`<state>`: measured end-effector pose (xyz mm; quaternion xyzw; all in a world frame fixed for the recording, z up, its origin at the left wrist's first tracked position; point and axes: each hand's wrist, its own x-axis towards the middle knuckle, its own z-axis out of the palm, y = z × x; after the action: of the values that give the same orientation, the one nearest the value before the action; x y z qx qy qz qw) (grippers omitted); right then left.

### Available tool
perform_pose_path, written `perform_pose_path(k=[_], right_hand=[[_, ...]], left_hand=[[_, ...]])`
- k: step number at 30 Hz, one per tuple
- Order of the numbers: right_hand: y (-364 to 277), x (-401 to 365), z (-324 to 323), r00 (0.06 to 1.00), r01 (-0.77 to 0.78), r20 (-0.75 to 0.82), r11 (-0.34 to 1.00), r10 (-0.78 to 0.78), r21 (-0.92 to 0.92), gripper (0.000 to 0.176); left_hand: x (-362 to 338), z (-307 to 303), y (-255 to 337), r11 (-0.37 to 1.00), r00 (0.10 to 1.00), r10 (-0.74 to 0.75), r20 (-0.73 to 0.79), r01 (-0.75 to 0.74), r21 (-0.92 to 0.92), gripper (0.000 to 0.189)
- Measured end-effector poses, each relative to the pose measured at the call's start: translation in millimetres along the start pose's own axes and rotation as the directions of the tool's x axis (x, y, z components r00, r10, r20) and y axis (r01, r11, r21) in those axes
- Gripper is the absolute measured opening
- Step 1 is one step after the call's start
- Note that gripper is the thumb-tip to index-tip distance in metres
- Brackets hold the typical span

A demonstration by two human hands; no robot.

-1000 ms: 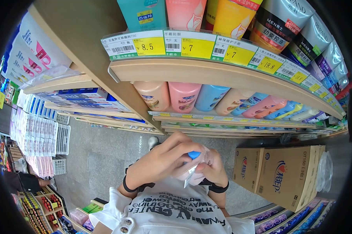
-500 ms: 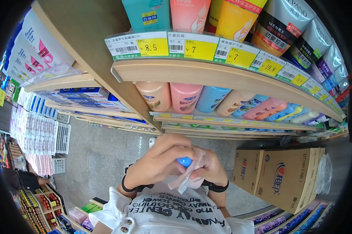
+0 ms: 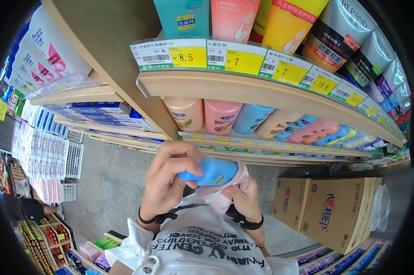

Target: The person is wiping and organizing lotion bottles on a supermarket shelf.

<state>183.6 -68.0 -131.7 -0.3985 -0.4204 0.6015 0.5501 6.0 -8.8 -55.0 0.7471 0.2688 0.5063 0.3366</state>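
Head view. Item: blue bottle (image 3: 211,172), lying on its side, rounded cap end toward the left, held in the air in front of the chest, below the wooden shelf edges and above the white printed T-shirt (image 3: 202,243). Left hand (image 3: 168,181): clenched about the bottle's cap end, fingers curled over the top and thumb beneath; the bottle's body juts out to the right of this hand. Right hand (image 3: 244,198): sits just below and to the right of the bottle, fingers pinched on a pale pink wrap (image 3: 225,195) that lies against the bottle's underside and far end; whether it is cloth or film cannot be told. Both wrists carry a black wristband (image 3: 153,216). Surroundings: yellow price tags (image 3: 188,56) marked 8.5, 7, 7 and 19.8 along the upper shelf, with upright tubes (image 3: 280,20) behind them; a row of peach, pink and blue shelf bottles (image 3: 216,114) on the shelf below; brown cardboard cartons (image 3: 328,206) on the grey floor (image 3: 115,188) to the right.
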Motion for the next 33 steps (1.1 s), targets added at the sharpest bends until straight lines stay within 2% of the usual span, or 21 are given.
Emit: perform_pose_path(k=[2,4,5,7,8,10,11,14,15,19,22,24,26,28,29,30,32,33], right_hand=[[4.3,-1.1,-0.9,0.999,0.029,-0.021,0.998,-0.030,-0.053,0.040],[9.6,-3.0,-6.0,0.996,0.079,-0.011,0.971,-0.084,-0.226,0.035],[8.6,-3.6,-7.6,0.996,0.087,-0.004,0.970,-0.090,-0.228,0.035],[4.6,-3.6,-8.8,1.000,-0.011,-0.016,0.933,0.006,-0.359,0.031],[0.3,-1.5,-5.5,1.000,0.000,-0.009,0.932,-0.003,-0.362,0.031],[-7.9,1.6,3.0,0.999,-0.026,-0.051,0.943,0.010,-0.331,0.026],[-4.3,1.3,-2.6,0.999,0.011,-0.027,0.886,-0.026,-0.463,0.022],[-8.9,2.9,-6.0,1.000,-0.011,0.000,0.834,0.013,-0.552,0.020],[-9.1,3.3,-3.6,0.999,0.001,-0.043,0.838,-0.030,-0.546,0.015],[-2.1,-0.1,-10.8,0.998,0.050,-0.010,0.843,-0.065,-0.535,0.012],[-2.7,0.8,-10.2,0.993,0.113,0.024,0.853,-0.117,-0.509,0.013],[-7.6,1.3,-6.4,0.982,0.162,-0.025,0.903,-0.187,-0.399,0.013],[-18.2,9.6,-0.7,0.976,0.179,-0.037,0.891,-0.213,-0.418,0.013],[-26.1,18.5,4.6,0.963,0.199,-0.074,0.869,-0.259,-0.454,0.013],[-15.0,16.2,-1.9,0.973,0.101,-0.134,0.867,-0.189,-0.488,0.020],[-17.9,19.3,4.9,0.972,0.107,-0.131,0.866,-0.194,-0.489,0.020],[-26.2,26.3,23.6,0.936,0.239,-0.135,0.870,-0.324,-0.431,0.032],[-21.3,32.7,23.5,0.914,0.351,-0.025,0.821,-0.405,-0.450,0.043]], left_hand=[[-0.8,2.8,-1.5,1.000,1.000,0.017,0.004,-0.017,-0.011,0.023],[-2.8,6.0,-3.2,0.997,1.000,-0.012,-0.027,0.010,-0.079,0.024],[-3.8,5.5,-4.4,0.997,0.999,-0.005,-0.032,0.002,-0.076,0.024],[-5.2,2.5,-5.8,0.998,0.999,-0.039,-0.002,0.038,-0.042,0.028],[-3.6,0.2,-5.2,0.999,1.000,-0.029,-0.008,0.029,-0.038,0.028],[-0.5,-3.7,-3.2,0.996,0.981,0.041,0.189,-0.055,0.066,0.031],[-1.4,-2.9,-4.8,0.999,0.978,0.036,0.203,-0.043,0.028,0.034],[-2.5,-1.9,-6.8,0.999,0.979,0.023,0.201,-0.017,-0.036,0.035],[-1.8,-3.9,-5.9,0.999,0.977,0.024,0.210,-0.017,-0.035,0.036],[-1.4,-8.4,-2.7,1.000,0.983,0.020,0.183,-0.020,-0.002,0.034],[-6.2,-9.9,-9.1,0.998,0.996,0.037,0.086,-0.032,-0.050,0.031],[-6.3,-15.2,-10.2,0.996,1.000,0.003,-0.001,-0.003,-0.086,0.027],[-11.5,-21.5,-14.8,0.997,0.999,-0.008,-0.032,0.005,-0.071,0.025],[-10.9,-27.0,-15.8,0.997,0.997,0.045,-0.059,-0.048,-0.054,0.026],[-9.9,-28.2,-14.9,0.997,0.997,0.050,-0.061,-0.053,-0.052,0.026],[-8.5,-29.2,-12.5,0.995,0.999,0.035,-0.021,-0.036,-0.093,0.027],[-4.3,-31.5,-8.4,0.991,0.999,0.028,0.020,-0.025,-0.128,0.028],[-1.4,-32.0,-6.9,0.987,0.997,0.028,0.069,-0.016,-0.162,0.030]])
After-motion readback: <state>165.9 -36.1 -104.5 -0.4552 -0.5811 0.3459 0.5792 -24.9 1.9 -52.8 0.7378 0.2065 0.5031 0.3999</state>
